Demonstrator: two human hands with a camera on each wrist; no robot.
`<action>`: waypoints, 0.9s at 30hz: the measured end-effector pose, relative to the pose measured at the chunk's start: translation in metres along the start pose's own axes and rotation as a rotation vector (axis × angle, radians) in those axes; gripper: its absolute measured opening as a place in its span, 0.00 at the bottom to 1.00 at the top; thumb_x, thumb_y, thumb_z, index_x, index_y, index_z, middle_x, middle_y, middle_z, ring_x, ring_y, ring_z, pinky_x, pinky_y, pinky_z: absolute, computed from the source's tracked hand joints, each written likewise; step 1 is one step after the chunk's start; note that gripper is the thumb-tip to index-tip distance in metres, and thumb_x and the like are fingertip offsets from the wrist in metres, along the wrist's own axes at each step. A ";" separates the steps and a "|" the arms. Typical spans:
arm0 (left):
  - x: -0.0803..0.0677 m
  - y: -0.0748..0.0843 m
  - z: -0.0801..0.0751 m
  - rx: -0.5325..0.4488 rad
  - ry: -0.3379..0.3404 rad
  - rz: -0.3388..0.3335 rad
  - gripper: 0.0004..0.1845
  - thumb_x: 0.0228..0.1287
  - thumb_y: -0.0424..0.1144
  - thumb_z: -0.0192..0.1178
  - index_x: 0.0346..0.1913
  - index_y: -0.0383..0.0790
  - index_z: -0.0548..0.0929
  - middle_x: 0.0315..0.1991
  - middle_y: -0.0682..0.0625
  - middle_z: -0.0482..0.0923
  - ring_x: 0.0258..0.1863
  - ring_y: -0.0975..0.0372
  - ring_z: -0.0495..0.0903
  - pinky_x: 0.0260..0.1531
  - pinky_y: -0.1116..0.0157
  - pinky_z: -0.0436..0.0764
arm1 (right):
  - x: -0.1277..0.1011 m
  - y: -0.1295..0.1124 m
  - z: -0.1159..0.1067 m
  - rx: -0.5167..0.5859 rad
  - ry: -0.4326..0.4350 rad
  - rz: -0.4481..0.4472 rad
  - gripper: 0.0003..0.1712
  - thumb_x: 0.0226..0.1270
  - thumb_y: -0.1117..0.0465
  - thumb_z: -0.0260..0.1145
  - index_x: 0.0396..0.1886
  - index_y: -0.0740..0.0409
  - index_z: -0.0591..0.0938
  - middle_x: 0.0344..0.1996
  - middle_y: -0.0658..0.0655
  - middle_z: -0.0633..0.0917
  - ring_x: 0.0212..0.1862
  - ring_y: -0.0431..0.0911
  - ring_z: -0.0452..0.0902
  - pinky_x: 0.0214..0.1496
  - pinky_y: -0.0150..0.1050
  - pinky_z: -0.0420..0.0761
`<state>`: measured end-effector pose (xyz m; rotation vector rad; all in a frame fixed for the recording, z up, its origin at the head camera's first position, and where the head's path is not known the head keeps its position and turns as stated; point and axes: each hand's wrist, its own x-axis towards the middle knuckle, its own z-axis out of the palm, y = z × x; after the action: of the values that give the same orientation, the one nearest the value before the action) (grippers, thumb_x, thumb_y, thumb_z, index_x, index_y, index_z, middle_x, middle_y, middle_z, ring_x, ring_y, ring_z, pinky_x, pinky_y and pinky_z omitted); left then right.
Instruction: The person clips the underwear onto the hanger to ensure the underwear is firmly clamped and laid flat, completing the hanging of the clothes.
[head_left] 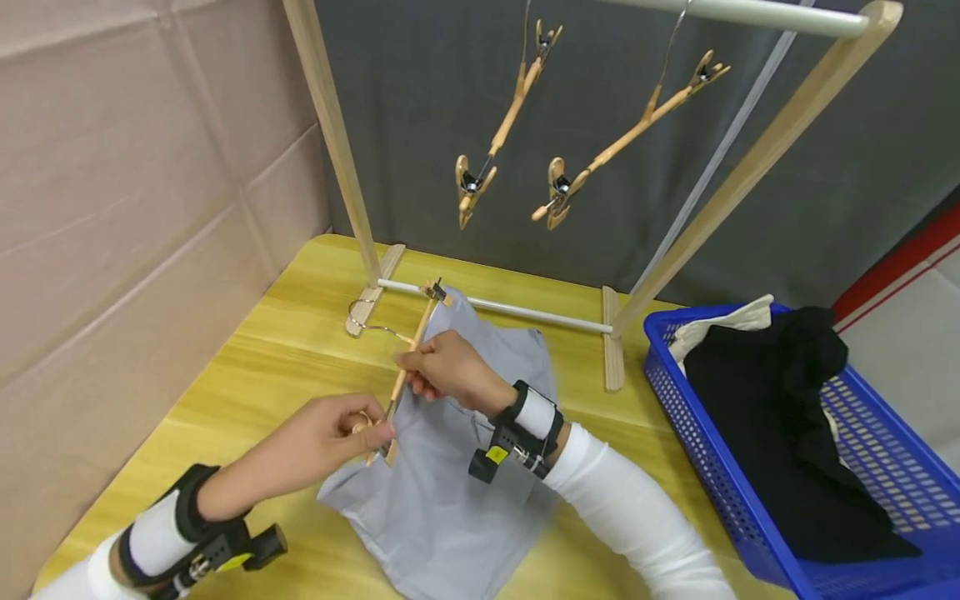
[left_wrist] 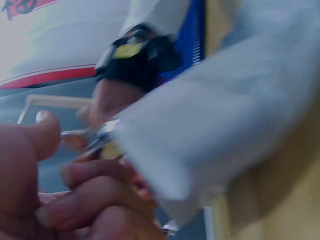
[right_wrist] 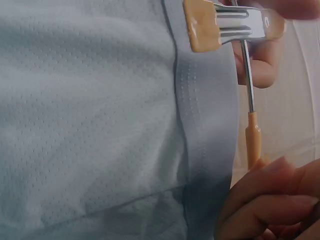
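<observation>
A light grey garment (head_left: 450, 467) lies on the yellow table (head_left: 300, 350). Along its waistband lies a wooden clip hanger (head_left: 408, 358) with a metal hook. My left hand (head_left: 352, 429) pinches the hanger's near clip (right_wrist: 215, 25) at the garment's edge. My right hand (head_left: 438, 367) grips the middle of the hanger bar (right_wrist: 253, 137). In the left wrist view the grey garment (left_wrist: 225, 125) fills the frame beside my blurred fingers (left_wrist: 90, 195). The far clip (head_left: 437, 292) rests on the cloth by the rack's lower bar.
A wooden clothes rack (head_left: 352, 208) stands at the back of the table with two empty clip hangers (head_left: 502, 125) (head_left: 622, 142) on its top rail. A blue basket (head_left: 750, 500) with black and cream clothes sits at the right. A pink wall (head_left: 112, 208) lies left.
</observation>
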<state>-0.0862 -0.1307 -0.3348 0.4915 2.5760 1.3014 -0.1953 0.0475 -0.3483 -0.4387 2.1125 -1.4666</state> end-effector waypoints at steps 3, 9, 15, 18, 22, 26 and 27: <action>0.008 0.012 -0.020 0.069 -0.012 0.012 0.14 0.69 0.49 0.56 0.30 0.44 0.78 0.13 0.59 0.60 0.13 0.68 0.59 0.17 0.69 0.64 | 0.004 -0.013 -0.001 0.033 0.010 -0.035 0.22 0.70 0.57 0.62 0.15 0.62 0.80 0.11 0.53 0.76 0.14 0.41 0.69 0.20 0.32 0.70; 0.021 0.020 -0.042 0.065 0.014 -0.052 0.17 0.68 0.51 0.57 0.29 0.42 0.76 0.11 0.57 0.59 0.11 0.66 0.59 0.13 0.68 0.62 | 0.015 -0.035 -0.004 0.072 0.051 -0.094 0.22 0.71 0.58 0.60 0.18 0.64 0.79 0.13 0.53 0.76 0.15 0.41 0.69 0.20 0.32 0.72; 0.026 0.027 -0.058 -0.029 0.038 -0.115 0.17 0.68 0.49 0.58 0.30 0.38 0.75 0.11 0.54 0.58 0.10 0.65 0.58 0.12 0.69 0.62 | 0.022 -0.053 -0.005 0.133 0.082 -0.100 0.21 0.72 0.58 0.59 0.18 0.63 0.78 0.13 0.53 0.74 0.14 0.40 0.68 0.20 0.31 0.71; 0.026 0.036 -0.067 -0.038 0.054 -0.114 0.17 0.68 0.48 0.58 0.29 0.38 0.75 0.11 0.54 0.57 0.11 0.65 0.58 0.14 0.68 0.62 | 0.022 -0.064 -0.007 0.144 0.101 -0.123 0.21 0.72 0.58 0.59 0.18 0.63 0.77 0.13 0.53 0.74 0.14 0.40 0.67 0.19 0.30 0.70; 0.027 0.049 -0.079 -0.069 0.079 -0.074 0.18 0.68 0.48 0.58 0.29 0.36 0.74 0.12 0.54 0.54 0.12 0.65 0.56 0.14 0.68 0.60 | 0.023 -0.080 -0.012 0.190 0.116 -0.181 0.21 0.73 0.59 0.58 0.18 0.62 0.76 0.13 0.53 0.74 0.14 0.40 0.66 0.18 0.31 0.69; 0.028 0.054 -0.086 -0.073 0.098 -0.059 0.19 0.68 0.48 0.58 0.29 0.35 0.73 0.12 0.54 0.54 0.11 0.65 0.56 0.14 0.67 0.59 | 0.026 -0.088 -0.013 0.233 0.117 -0.248 0.21 0.73 0.59 0.58 0.18 0.62 0.75 0.13 0.53 0.73 0.14 0.40 0.66 0.19 0.32 0.69; 0.028 0.055 -0.087 -0.067 0.102 -0.062 0.19 0.68 0.49 0.58 0.29 0.35 0.73 0.11 0.54 0.55 0.12 0.65 0.56 0.14 0.67 0.59 | 0.027 -0.088 -0.013 0.241 0.124 -0.269 0.22 0.73 0.59 0.58 0.17 0.63 0.75 0.13 0.53 0.73 0.14 0.40 0.66 0.19 0.33 0.69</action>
<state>-0.1301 -0.1535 -0.2399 0.3390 2.5961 1.4215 -0.2277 0.0109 -0.2688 -0.5685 1.9928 -1.9206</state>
